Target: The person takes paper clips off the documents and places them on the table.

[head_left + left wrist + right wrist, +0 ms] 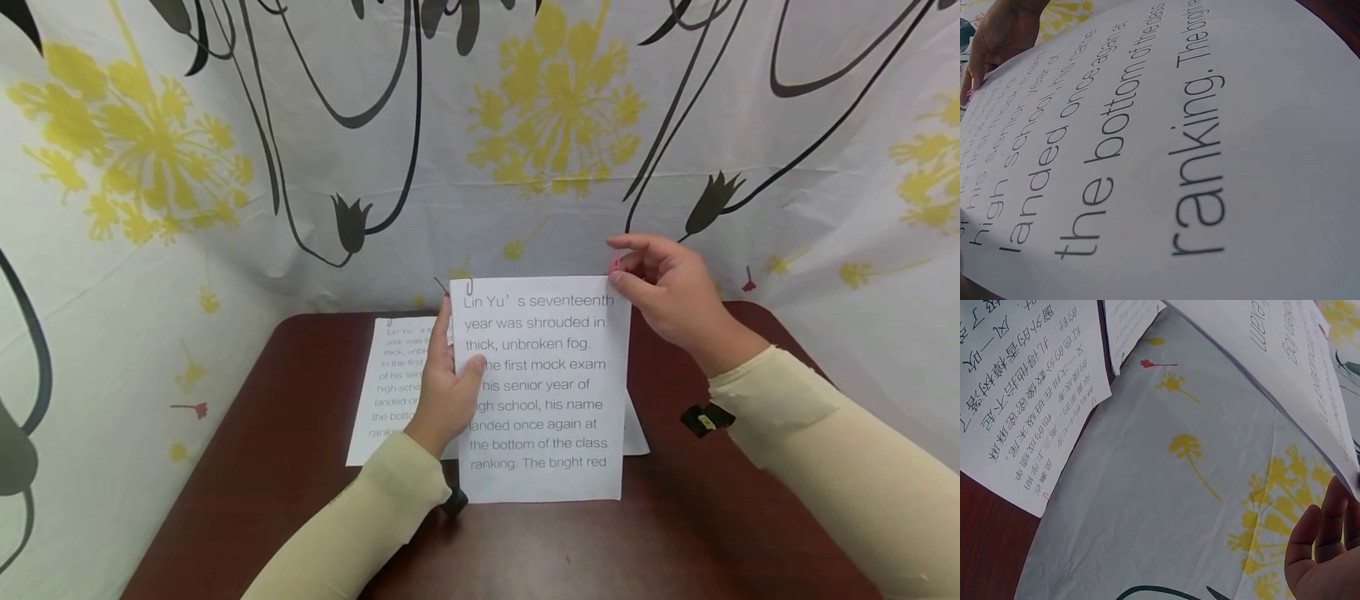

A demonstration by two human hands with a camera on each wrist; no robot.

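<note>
A white sheet printed with large English text [547,400] is held up, tilted, above the dark red-brown table [285,467]. My left hand [446,392] grips its left edge, thumb on the front. My right hand [667,292] pinches a pink paper clip [615,263] at the sheet's top right corner. A dark paper clip [468,287] sits on the top left corner. In the left wrist view the sheet [1210,156] fills the frame, with the right hand [1004,37] at its far corner. The right wrist view shows the sheet's underside [1272,362] and my right fingers [1322,550].
More printed sheets lie flat on the table behind the held one: one with English text [390,392] at the left, one with Chinese text [1029,381]. A white cloth with yellow flowers and black stems [525,167] hangs close round the table's back and sides.
</note>
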